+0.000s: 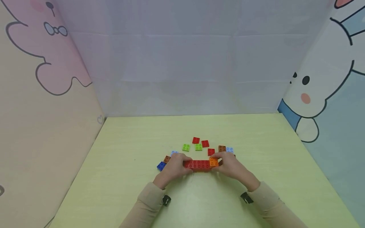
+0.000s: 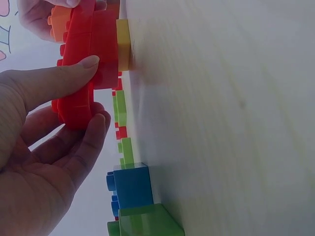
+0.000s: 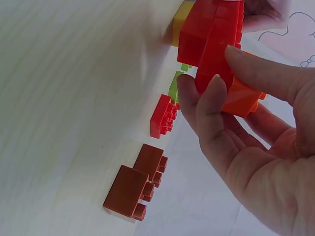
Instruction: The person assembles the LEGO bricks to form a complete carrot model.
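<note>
Both hands hold an assembly of joined toy building bricks just over the table. Its upper part is a row of red bricks, with an orange brick on the right end. Below the row sit more red brick and a yellow brick. My left hand pinches the left end of the row between thumb and fingers. At the other end, my right hand grips the red row beside the orange brick, the thumb on the near side in the right wrist view.
Loose bricks lie behind the hands: several red, two lime green, brown and light blue. By the left hand are a blue brick and a brown one. A green brick shows low in the left wrist view.
</note>
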Demonstrator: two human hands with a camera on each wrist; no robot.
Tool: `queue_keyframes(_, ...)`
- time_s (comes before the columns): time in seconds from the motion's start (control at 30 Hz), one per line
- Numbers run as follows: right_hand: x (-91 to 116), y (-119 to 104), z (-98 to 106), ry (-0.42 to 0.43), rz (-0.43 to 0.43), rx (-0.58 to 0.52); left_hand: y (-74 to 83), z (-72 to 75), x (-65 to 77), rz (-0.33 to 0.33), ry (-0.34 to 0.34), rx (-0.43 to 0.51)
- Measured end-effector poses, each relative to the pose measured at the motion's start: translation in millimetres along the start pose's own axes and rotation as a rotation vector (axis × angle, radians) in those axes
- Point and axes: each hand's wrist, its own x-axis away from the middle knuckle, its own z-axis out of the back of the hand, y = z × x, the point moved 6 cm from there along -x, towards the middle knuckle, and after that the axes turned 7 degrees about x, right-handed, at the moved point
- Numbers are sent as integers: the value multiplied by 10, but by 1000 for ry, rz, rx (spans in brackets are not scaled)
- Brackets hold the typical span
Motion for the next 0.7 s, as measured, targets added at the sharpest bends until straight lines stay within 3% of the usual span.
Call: queue_keyframes(0.7, -31, -7, 5, -9, -40, 13, 10, 4, 8, -13, 10, -7)
